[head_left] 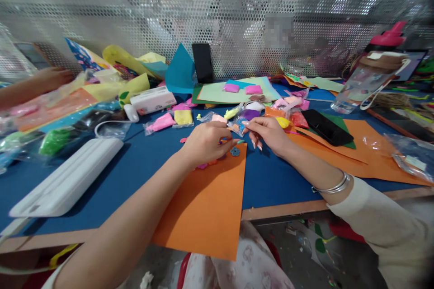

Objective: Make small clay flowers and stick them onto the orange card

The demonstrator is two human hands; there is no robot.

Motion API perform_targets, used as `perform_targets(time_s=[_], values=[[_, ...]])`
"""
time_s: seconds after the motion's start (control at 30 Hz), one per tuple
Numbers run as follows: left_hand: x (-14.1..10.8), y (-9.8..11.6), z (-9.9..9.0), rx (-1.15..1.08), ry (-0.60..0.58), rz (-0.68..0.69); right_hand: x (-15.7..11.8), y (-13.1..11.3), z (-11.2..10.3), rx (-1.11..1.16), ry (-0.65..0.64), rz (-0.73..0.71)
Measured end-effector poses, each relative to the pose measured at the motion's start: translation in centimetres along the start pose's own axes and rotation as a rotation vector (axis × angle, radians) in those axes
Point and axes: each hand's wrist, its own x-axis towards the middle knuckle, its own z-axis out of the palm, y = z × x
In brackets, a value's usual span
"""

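My left hand [208,143] is closed in a pinch above the top of an orange paper sheet [210,210]. A small greenish tip shows at its fingers; I cannot tell whether it is a nail or material. Just below those fingertips a blue flower shape [235,151] lies on the sheet, and pink and orange pieces [202,166] are partly hidden beneath the hand. My right hand [267,134] is beside it, thumb and forefinger pinched together, the other fingers curled downward. Behind the fingertips lies a small clear bag with blue material [240,125]. Whatever the pinch holds is too small to name.
A white power strip [69,178] lies at left. Packets of coloured soft material [183,117] line the table's middle. At right are a black phone [327,127], more orange paper [359,144] and a clear bottle [356,83]. Another person's hand [56,76] reaches in at far left.
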Motion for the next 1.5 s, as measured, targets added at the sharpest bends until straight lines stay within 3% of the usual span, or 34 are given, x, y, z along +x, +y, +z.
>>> perform_targets(time_s=[0.13,0.4,0.97,1.2,1.5], values=[[0.1,0.6,-0.1,-0.009,-0.216,-0.131,0.0,0.0,0.0,-0.001,-0.014,-0.017],[0.0,0.8,0.3,-0.042,-0.291,-0.119,-0.1,-0.2,0.1,-0.009,-0.012,-0.006],[0.1,0.4,0.3,-0.116,-0.302,-0.111,-0.1,-0.4,0.2,0.037,0.003,0.031],[0.1,0.2,0.5,-0.167,-0.230,-0.228,-0.2,-0.4,0.2,0.015,0.009,0.035],[0.2,0.2,0.8,-0.099,-0.258,-0.188,-0.1,-0.3,0.2,-0.001,-0.007,0.024]])
